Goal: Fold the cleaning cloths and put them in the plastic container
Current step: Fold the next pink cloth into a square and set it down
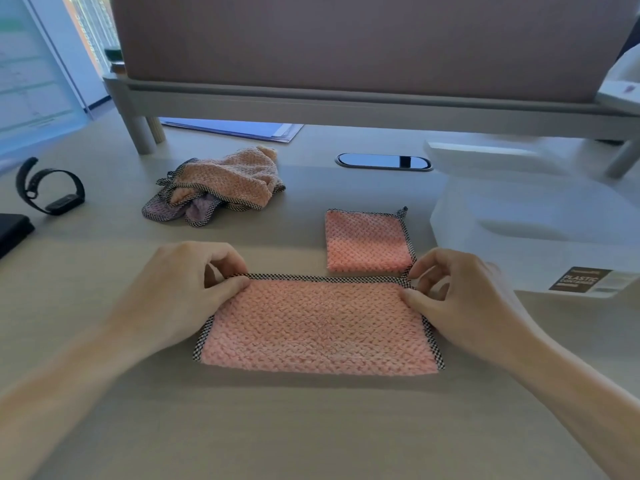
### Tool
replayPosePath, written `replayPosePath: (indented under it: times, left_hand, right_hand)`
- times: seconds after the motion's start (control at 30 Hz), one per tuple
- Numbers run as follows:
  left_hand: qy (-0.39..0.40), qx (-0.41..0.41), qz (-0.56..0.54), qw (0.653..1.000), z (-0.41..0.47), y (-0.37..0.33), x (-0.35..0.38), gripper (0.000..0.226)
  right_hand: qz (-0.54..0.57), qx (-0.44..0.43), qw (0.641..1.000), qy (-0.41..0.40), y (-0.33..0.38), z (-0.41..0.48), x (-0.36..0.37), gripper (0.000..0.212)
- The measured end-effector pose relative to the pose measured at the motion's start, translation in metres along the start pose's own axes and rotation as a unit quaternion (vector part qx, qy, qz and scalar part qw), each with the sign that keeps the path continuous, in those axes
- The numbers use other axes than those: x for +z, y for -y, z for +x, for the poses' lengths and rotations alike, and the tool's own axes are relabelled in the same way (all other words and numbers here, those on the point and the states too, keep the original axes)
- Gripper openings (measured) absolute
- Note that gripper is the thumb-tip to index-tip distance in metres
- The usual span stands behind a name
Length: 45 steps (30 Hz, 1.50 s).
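A pink cleaning cloth (pixel 318 327) with a black-and-white checked border lies flat on the desk in front of me, folded into a wide rectangle. My left hand (pixel 180 289) pinches its far left corner. My right hand (pixel 460 292) pinches its far right corner. Just beyond it lies a smaller folded pink cloth (pixel 367 240), square and flat. A crumpled pile of cloths (pixel 218 188), peach and lilac, sits further back to the left. The white plastic container (pixel 540 244) stands at the right, its label facing me; what it holds is hidden.
A black smartwatch (pixel 52 190) and a dark flat object (pixel 12 232) lie at the left edge. A monitor stand (pixel 138 109) with papers (pixel 242 129) under it spans the back. An oval cable grommet (pixel 384 162) sits in the desk behind the folded cloth.
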<state>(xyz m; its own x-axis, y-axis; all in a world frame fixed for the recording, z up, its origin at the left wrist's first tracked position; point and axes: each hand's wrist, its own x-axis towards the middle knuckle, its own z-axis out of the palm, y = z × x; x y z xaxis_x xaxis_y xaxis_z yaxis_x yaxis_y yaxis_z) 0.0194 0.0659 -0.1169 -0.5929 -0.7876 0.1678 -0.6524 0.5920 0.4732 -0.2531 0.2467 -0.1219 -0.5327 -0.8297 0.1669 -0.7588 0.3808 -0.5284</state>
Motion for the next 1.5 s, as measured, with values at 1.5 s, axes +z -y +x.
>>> replayPosePath:
  times: [1.5]
  left_hand:
    - [0.254, -0.111, -0.261, 0.925, 0.033, -0.043, -0.040, 0.022]
  right_hand:
    - [-0.097, -0.167, 0.969, 0.156, 0.090, -0.068, 0.062, 0.085]
